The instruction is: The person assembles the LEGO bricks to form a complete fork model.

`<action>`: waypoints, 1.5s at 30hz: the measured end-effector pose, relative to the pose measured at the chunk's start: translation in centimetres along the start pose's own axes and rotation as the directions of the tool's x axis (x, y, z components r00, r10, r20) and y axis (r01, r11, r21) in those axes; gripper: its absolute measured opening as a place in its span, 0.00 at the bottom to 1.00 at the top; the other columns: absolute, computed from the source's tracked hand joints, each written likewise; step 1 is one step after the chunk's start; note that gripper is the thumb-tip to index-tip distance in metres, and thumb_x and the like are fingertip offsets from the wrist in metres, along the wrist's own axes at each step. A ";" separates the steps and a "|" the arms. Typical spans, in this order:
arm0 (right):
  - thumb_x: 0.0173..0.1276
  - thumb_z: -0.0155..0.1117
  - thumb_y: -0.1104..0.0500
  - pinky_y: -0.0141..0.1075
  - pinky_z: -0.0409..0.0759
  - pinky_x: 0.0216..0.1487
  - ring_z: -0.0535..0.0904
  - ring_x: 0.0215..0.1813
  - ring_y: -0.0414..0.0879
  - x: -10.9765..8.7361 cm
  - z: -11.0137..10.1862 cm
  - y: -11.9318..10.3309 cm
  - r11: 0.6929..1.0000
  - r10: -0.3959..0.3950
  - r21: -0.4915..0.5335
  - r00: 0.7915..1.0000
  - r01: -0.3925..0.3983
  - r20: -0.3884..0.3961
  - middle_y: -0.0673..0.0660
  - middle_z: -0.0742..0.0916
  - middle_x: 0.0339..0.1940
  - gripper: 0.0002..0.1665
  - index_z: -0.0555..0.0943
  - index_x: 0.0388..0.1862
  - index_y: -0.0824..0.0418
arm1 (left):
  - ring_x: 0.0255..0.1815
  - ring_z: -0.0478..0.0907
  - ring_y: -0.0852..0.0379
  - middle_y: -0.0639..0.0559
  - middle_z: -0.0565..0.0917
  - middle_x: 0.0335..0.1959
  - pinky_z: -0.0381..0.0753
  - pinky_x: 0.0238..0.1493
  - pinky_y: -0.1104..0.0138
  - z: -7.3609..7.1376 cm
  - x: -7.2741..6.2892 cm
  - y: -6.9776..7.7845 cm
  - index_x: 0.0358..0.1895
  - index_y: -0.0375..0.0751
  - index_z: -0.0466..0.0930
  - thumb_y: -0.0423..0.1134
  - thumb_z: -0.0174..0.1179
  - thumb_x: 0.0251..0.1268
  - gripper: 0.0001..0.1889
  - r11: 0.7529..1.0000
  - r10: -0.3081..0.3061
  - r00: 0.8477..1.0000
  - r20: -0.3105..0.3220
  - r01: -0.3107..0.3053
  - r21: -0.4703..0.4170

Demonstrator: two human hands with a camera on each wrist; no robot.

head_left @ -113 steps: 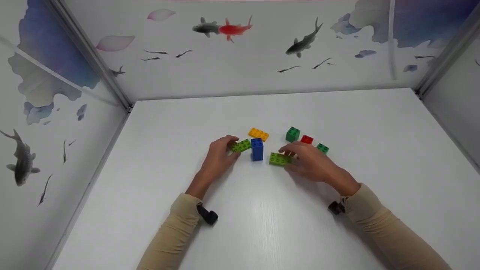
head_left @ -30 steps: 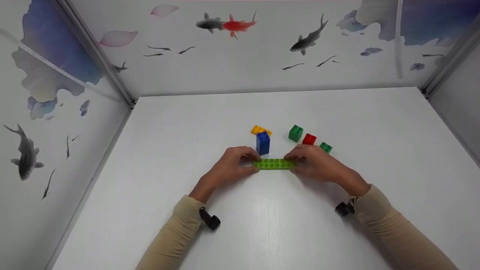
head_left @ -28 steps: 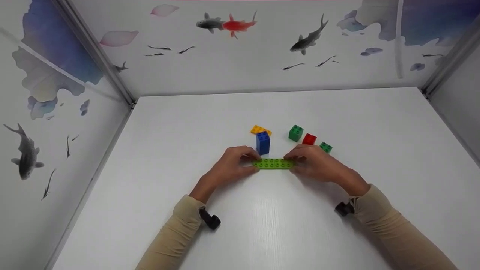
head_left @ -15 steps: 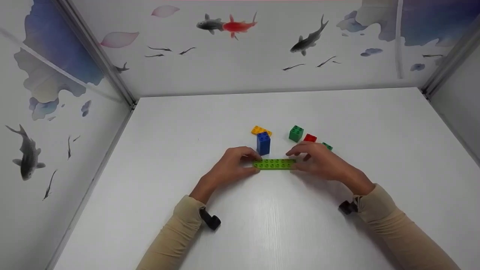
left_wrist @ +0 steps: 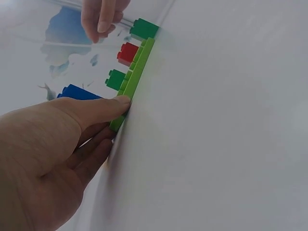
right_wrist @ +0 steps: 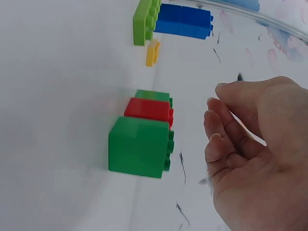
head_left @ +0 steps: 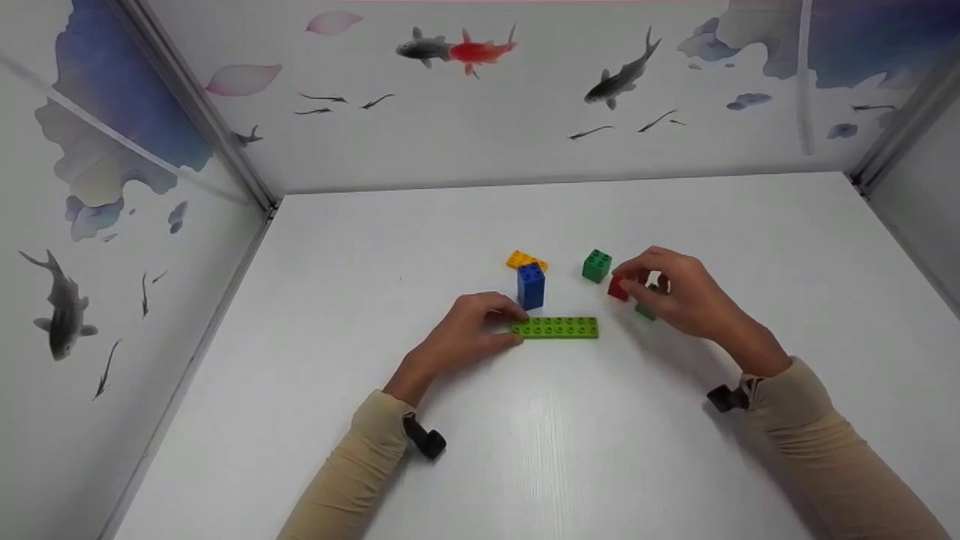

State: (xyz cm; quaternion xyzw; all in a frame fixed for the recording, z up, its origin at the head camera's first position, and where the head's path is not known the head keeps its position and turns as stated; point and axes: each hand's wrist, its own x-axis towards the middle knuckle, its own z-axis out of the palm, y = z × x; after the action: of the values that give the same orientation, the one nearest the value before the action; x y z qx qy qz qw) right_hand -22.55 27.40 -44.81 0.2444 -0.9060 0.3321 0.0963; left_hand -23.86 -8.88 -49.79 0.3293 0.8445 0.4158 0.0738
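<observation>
A lime-green row of studded toy bricks (head_left: 559, 328) lies flat on the table. My left hand (head_left: 472, 330) pinches its left end between thumb and fingers, as the left wrist view (left_wrist: 57, 139) also shows. My right hand (head_left: 686, 296) hovers with bent, parted fingers over a red brick (head_left: 618, 288) and a small green brick (head_left: 646, 308), partly covering both. In the right wrist view the right hand (right_wrist: 260, 144) holds nothing, and a gap separates its fingertips from the red brick (right_wrist: 148, 109) and the nearer green brick (right_wrist: 139, 147).
A tall blue brick stack (head_left: 530, 286) stands just behind the lime row, partly in front of a flat yellow brick (head_left: 525, 259). Another green brick (head_left: 597, 265) sits behind and left of the red one. Printed walls (head_left: 487, 135) border the white table (head_left: 480, 450).
Earlier the left hand brought its lime brick against the other, forming one row. Since then my right hand has let go of the row's right end and moved right and back, over the red brick.
</observation>
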 end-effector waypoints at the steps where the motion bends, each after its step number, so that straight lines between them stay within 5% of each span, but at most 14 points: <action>1: 0.72 0.74 0.67 0.29 0.80 0.40 0.81 0.45 0.42 0.0 -0.3 0.1 1.000 0.013 -0.010 1.000 -0.013 0.006 0.51 0.90 0.44 0.13 0.90 0.53 0.59 | 0.59 0.85 0.60 0.55 0.90 0.56 0.85 0.66 0.63 0.0 0.0 0.0 0.58 0.45 0.89 0.36 0.74 0.70 0.15 1.000 0.002 1.000 -0.001 -0.002 0.004; 9: 0.75 0.73 0.59 0.54 0.85 0.56 0.82 0.56 0.56 -0.2 -2.3 0.9 0.983 0.181 -0.069 0.971 -0.173 0.155 0.61 0.87 0.55 0.18 0.84 0.61 0.63 | 0.58 0.84 0.60 0.55 0.90 0.55 0.84 0.66 0.63 0.1 0.0 0.1 0.57 0.46 0.89 0.36 0.74 0.70 0.15 1.000 -0.014 1.000 -0.001 0.014 -0.007; 24: 0.72 0.77 0.56 0.52 0.87 0.59 0.82 0.58 0.58 -0.3 -2.8 1.4 0.940 0.340 -0.116 0.878 -0.319 0.336 0.63 0.87 0.55 0.29 0.79 0.67 0.64 | 0.58 0.84 0.60 0.57 0.89 0.56 0.84 0.67 0.63 -0.1 0.0 0.3 0.57 0.47 0.89 0.36 0.74 0.71 0.14 1.000 -0.023 1.000 0.002 0.023 -0.017; 45: 0.69 0.79 0.63 0.53 0.89 0.61 0.89 0.54 0.52 -0.3 -1.3 0.3 0.994 0.107 -0.005 0.956 -0.109 0.273 0.55 0.92 0.54 0.22 0.88 0.61 0.61 | 0.60 0.84 0.60 0.55 0.90 0.57 0.83 0.69 0.62 0.0 -0.1 0.4 0.58 0.46 0.89 0.36 0.74 0.71 0.15 0.999 -0.037 0.999 0.000 0.037 -0.010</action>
State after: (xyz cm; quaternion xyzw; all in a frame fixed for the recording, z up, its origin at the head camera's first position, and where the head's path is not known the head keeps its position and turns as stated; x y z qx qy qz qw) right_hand -22.42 28.57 -44.06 0.2384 -0.9208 0.3047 -0.0490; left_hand -23.54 -8.79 -49.53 0.3133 0.8485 0.4185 0.0829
